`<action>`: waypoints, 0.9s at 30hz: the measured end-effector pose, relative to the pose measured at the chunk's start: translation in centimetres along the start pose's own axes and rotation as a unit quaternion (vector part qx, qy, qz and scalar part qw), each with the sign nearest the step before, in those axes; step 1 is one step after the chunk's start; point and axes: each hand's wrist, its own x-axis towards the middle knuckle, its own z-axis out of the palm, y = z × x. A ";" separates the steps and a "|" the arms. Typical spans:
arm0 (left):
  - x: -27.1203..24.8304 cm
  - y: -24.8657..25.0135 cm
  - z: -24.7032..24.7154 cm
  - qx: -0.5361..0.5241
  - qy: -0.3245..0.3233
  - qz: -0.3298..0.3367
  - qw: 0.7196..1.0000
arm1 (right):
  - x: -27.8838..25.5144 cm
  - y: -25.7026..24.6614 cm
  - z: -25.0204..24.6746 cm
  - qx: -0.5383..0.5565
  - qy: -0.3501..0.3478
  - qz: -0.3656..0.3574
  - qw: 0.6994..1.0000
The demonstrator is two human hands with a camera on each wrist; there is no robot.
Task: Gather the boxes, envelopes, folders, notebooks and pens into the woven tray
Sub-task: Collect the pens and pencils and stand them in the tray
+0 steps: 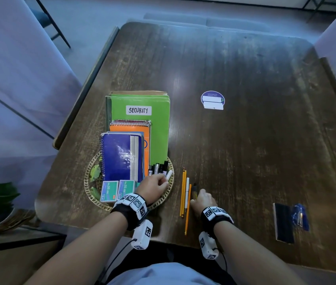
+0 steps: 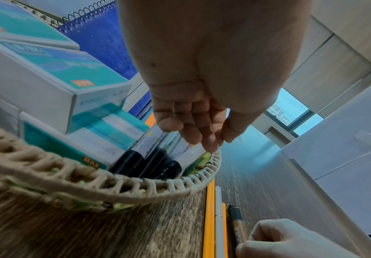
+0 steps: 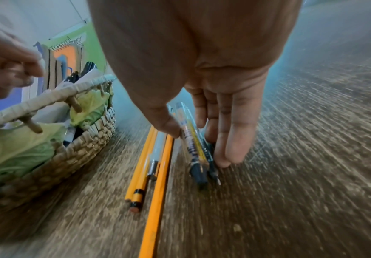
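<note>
The pens at lower centre of the head view look light, stiff and smooth, apt to roll on the table; mid-barrel seems the best hold. The right hand pinches them there, thumb against straight fingers, beside the yellow pencils. The left hand pinches a white marker over the woven tray.

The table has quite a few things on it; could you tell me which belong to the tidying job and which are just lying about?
Belong to the job:
woven tray
green folder
notebooks
staple boxes
markers
yellow pencils and white pen
dark pen in the right hand

Lying about:
round sticker
black eraser
blue item
</note>
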 end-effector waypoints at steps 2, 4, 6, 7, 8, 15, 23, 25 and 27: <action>0.1 0.0 -0.1 -0.002 -0.001 -0.001 1.000 | 0.0 0.1 -0.3 0.013 -0.004 0.001 1.000; 0.2 0.0 -0.2 -0.002 0.004 0.002 1.000 | -0.1 0.2 -0.7 0.032 -0.008 0.002 0.999; 0.3 0.2 -0.4 -0.015 0.006 0.006 1.000 | -0.2 0.2 -1.3 0.070 -0.006 0.001 0.998; 0.4 0.3 -0.4 -0.029 0.004 0.008 1.000 | -0.3 0.2 -1.6 0.098 -0.006 -0.004 0.995; 0.5 0.3 -0.4 -0.044 0.000 0.010 0.999 | -0.4 -0.1 -2.1 0.131 -0.005 -0.017 0.991; 0.7 1.5 -1.6 -0.156 0.005 0.043 0.987 | -1.9 -5.2 -4.7 0.237 -0.005 -0.210 0.948; 1.3 0.4 -5.0 -0.177 0.062 0.026 0.982 | -2.8 -8.5 -5.1 0.227 -0.045 -0.289 0.929; 1.6 -0.4 -5.5 -0.149 0.088 0.002 0.985 | -2.5 -8.5 -4.9 0.228 -0.028 -0.273 0.934; 1.9 -1.1 -5.9 -0.120 0.105 -0.022 0.987 | -2.1 -8.1 -4.8 0.214 -0.008 -0.251 0.944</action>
